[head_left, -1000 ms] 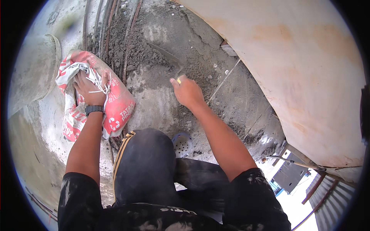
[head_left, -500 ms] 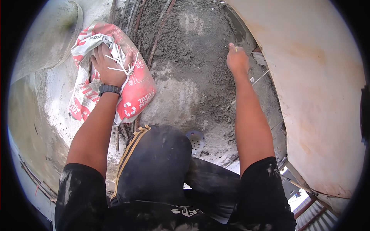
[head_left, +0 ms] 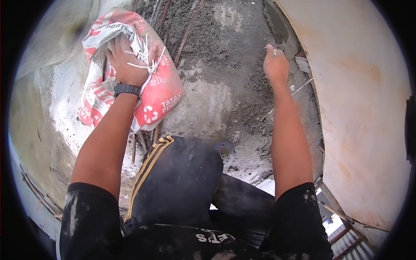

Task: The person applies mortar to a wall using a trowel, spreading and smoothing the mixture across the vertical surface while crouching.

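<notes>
My left hand point(head_left: 128, 65) lies on a red-and-white cement sack point(head_left: 160, 99) at the upper left, fingers spread over its folded white opening beside knotted white string. My right hand point(head_left: 276, 67) grips the yellowish handle of a trowel point(head_left: 275, 52) at the upper right; its grey blade is hard to tell from the wet mortar. Dark, rough mortar point(head_left: 199, 39) spreads over the concrete left of that hand. My bent knee point(head_left: 182, 173) is below, with a perforated clog point(head_left: 225, 154) beside it.
A large pale, stained panel point(head_left: 359, 108) curves along the right side. Steel bars point(head_left: 186, 39) run beside and under the sack. A curved concrete piece point(head_left: 52, 43) lies at the upper left. Corrugated metal point(head_left: 353, 242) shows at the lower right.
My right hand has swept up and to the right with the trowel, then slightly further. The sack and left hand appear higher and rightward in view as the view shifts.
</notes>
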`<state>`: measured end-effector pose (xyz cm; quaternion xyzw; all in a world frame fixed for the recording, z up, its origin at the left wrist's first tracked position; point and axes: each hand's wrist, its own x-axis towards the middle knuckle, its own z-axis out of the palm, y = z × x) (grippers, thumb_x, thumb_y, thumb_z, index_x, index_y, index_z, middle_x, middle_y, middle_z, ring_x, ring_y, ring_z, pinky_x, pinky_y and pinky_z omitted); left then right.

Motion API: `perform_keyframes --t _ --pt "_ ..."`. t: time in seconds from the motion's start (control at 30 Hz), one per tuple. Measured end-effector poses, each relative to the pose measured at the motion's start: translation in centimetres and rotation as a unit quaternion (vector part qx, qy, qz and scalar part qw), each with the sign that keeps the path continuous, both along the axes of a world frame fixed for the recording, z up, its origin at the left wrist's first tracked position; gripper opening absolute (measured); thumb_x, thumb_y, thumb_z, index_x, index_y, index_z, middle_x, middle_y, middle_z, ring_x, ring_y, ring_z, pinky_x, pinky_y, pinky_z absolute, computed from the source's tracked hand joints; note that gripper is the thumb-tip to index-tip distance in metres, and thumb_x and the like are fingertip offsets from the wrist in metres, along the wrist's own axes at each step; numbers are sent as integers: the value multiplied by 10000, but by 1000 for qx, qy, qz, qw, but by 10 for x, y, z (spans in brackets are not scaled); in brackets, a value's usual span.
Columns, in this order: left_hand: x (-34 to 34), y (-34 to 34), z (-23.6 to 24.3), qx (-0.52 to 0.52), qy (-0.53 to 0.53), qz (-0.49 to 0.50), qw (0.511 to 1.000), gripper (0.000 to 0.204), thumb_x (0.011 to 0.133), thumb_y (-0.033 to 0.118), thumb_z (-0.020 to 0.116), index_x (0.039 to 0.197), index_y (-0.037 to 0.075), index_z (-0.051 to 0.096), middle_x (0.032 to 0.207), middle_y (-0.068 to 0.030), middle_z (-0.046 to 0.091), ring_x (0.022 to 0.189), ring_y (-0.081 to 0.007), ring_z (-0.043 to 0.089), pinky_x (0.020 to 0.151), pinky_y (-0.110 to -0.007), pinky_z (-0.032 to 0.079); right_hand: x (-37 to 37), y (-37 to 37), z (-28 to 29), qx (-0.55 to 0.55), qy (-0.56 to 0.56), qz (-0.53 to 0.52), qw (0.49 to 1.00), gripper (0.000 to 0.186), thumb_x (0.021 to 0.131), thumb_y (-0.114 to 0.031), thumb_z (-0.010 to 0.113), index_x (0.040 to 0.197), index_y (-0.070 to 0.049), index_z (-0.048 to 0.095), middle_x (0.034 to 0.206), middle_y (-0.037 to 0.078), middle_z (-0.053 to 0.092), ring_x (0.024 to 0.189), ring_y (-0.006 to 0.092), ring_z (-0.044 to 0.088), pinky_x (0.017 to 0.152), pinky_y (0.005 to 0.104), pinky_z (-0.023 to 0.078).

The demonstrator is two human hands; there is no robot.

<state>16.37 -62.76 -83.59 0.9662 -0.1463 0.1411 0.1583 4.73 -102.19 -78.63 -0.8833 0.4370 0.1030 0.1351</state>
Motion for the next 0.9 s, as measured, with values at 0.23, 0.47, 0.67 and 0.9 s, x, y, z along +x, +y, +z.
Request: perform_keyframes --t 0.23,0.47,0.67,0.9 --pt "-1 3 -2 9 1 0 1000 1072 790 673 738 1477 -89 424 1492 -265 483 1476 -427 352 1206 -664 205 -78 9 43 22 78 40 996 580 1059 -502 466 1229 37 594 1153 348 677 1124 514 641 975 569 485" --pt "2 -3 3 6 -9 -7 1000 989 819 660 730 1447 -55 459 1465 -279 490 1426 -452 394 1181 -656 255 -17 0 18 -22 41 29 998 508 1047 -418 518 1241 50 556 1171 324 686 1134 481 657 964 554 505" --pt "-1 3 3 8 6 -3 1000 984 818 630 753 1452 -59 450 1489 -292 473 1429 -457 394 1172 -650 264 -5 25 -2 -21 -28 -57 998 521 1039 -417 532 1283 43 538 1184 307 693 1151 470 659 975 556 507" --pt "2 -4 9 0 -15 -15 1000 990 784 613 772 1403 -98 471 1421 -264 517 1402 -440 411 1112 -679 307 -14 20 -8 -31 -28 -55 998 519 1035 -418 538 1260 48 561 1171 314 695 1113 484 668 966 549 509"
